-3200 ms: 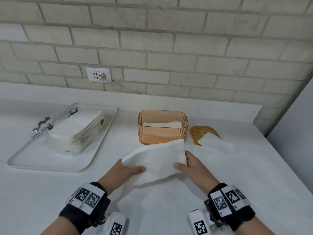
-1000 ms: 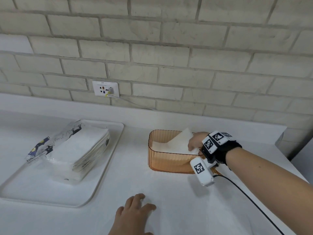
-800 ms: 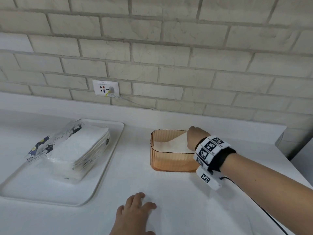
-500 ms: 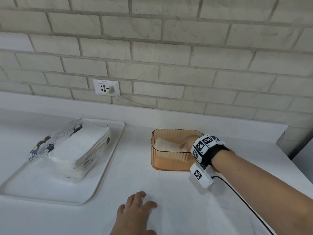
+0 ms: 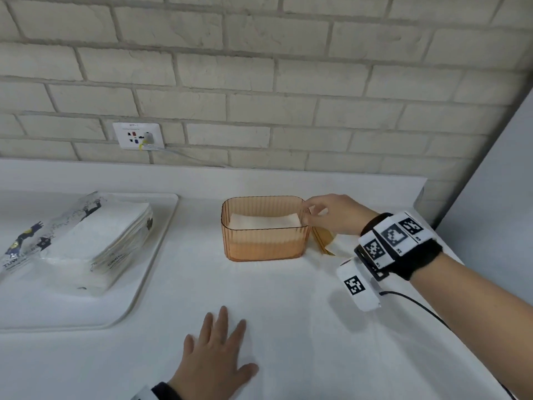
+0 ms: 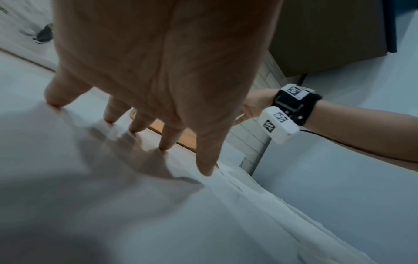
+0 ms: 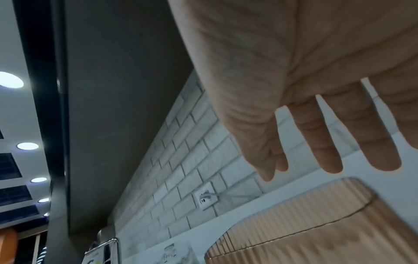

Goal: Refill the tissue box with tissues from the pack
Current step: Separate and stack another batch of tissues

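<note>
The ribbed orange tissue box (image 5: pixel 264 241) stands open at mid-counter with a flat stack of white tissues (image 5: pixel 264 220) inside. My right hand (image 5: pixel 313 207) hovers at the box's right rim with relaxed fingers and holds nothing. The right wrist view shows its fingers (image 7: pixel 328 151) straight above the box (image 7: pixel 316 235). My left hand (image 5: pixel 227 342) lies flat, fingers spread, on the white counter in front of the box, its fingertips (image 6: pixel 167 144) pressing down. The opened tissue pack (image 5: pixel 95 235) lies on the white tray (image 5: pixel 150 272) at the left.
The orange lid (image 5: pixel 323 241) lies right of the box, partly hidden by my right hand, with a loose tissue (image 5: pixel 336 249) on it. A wall socket (image 5: pixel 138 136) with a plugged cable sits on the brick wall. A grey panel closes off the right.
My right hand has come out of the box and moved to its right rim. The tissue sheet it pushed in now lies flat inside. My left hand has stayed put.
</note>
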Available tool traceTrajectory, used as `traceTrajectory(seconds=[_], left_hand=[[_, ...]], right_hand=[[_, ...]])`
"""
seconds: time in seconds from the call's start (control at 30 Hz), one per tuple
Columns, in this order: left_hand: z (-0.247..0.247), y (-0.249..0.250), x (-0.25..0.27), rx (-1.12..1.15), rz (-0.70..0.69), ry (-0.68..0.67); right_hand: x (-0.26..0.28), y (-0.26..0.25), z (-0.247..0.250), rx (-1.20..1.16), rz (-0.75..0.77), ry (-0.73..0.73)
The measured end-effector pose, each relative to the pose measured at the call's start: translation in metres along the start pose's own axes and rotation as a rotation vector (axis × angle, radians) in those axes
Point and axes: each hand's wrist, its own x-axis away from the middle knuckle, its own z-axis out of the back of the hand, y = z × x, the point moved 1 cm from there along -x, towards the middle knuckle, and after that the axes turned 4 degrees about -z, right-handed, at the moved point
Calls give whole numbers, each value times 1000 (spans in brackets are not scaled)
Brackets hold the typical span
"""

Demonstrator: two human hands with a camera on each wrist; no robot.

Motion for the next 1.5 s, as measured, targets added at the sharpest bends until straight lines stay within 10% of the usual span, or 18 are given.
traceTrajectory(seconds=[0.37,0.77,0.93,1.17,1.33,1.5], left_hand=[[-6,56,17,-73,1,-91],[-12,127,-9,94,-78,-34],[17,114,-2,770,-137,195],[53,107,20,1464,-284,75],[59,81,35,1711,-267,276],[51,53,39,1852,-192,384]], right_hand=[[123,120,-36,31,-386,-222],[123,103,-93,-128,-406,-198],[125,92,-72,-433,-169,-134],[139,76,-40,-860,15,-176],[159,82,-59,-386,-2,-98],[185,61,-129,270,302,-304]])
